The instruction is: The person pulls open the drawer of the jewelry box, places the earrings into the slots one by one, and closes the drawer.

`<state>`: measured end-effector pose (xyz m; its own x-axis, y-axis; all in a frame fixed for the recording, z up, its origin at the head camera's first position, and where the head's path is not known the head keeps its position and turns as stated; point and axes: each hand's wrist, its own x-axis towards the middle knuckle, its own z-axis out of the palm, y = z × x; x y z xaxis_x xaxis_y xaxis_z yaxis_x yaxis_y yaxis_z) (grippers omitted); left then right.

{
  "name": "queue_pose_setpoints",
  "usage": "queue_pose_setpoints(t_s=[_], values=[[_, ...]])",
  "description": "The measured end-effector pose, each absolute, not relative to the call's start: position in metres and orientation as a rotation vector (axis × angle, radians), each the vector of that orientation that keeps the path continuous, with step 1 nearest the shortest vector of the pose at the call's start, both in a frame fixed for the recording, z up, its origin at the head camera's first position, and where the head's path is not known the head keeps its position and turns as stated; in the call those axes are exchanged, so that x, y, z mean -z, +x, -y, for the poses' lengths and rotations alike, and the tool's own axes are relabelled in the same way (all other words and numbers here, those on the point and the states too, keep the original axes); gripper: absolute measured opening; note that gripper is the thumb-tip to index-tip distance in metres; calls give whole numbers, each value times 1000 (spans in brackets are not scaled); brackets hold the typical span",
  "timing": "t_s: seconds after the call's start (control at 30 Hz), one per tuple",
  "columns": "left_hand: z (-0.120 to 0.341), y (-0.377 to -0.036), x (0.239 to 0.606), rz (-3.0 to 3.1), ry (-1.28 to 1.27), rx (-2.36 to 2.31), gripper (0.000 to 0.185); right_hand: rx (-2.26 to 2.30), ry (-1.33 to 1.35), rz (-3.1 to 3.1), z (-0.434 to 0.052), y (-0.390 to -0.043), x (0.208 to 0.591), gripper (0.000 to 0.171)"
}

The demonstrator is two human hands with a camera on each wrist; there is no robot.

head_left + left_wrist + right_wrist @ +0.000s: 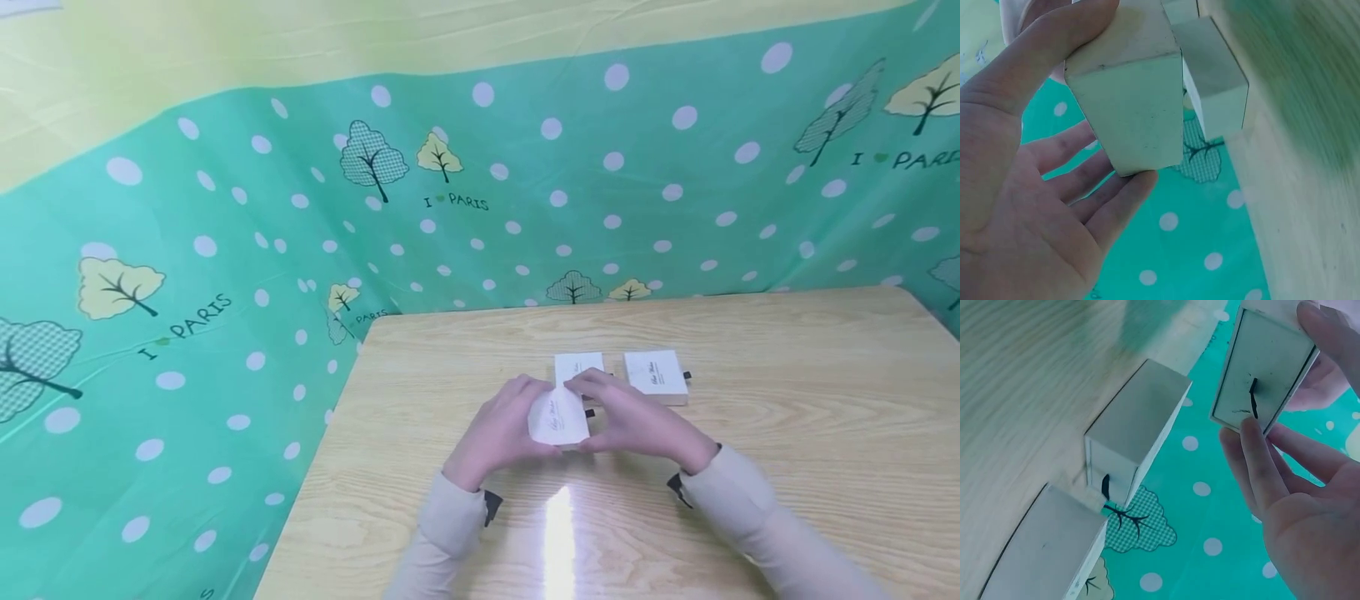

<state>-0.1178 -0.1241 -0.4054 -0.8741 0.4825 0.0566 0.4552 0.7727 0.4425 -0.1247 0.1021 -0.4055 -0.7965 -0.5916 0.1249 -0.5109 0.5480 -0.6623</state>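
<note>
Both hands hold one small white rectangular cardboard box just above the pale wood-grain tabletop, near its middle. The left hand grips the box's left end, thumb over the top face and fingers curled beneath; the right hand pinches the opposite end, where a short black ribbon tab hangs from the end panel. Two matching white boxes rest on the tabletop just behind: the nearer white box, partly hidden by the fingers, and the right-hand white box, close beside it but not touching. To handle the held box well, the left hand should probably brace the outer sleeve steadily while the right works only at the tab end, keeping the box level and drawing along its long axis rather than twisting. Open room lies to the right and toward the person; the tabletop's left edge runs close by the left forearm, and a green polka-dot cloth printed with trees drapes beyond it and behind the far edge.
</note>
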Motion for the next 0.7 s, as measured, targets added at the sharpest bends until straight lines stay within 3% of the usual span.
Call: queue_pose_setpoints(t_s=[0.7], values=[[157,-137,402,-2976,713,-695,84,1101,-981,-2686,-59,-151,411,79]])
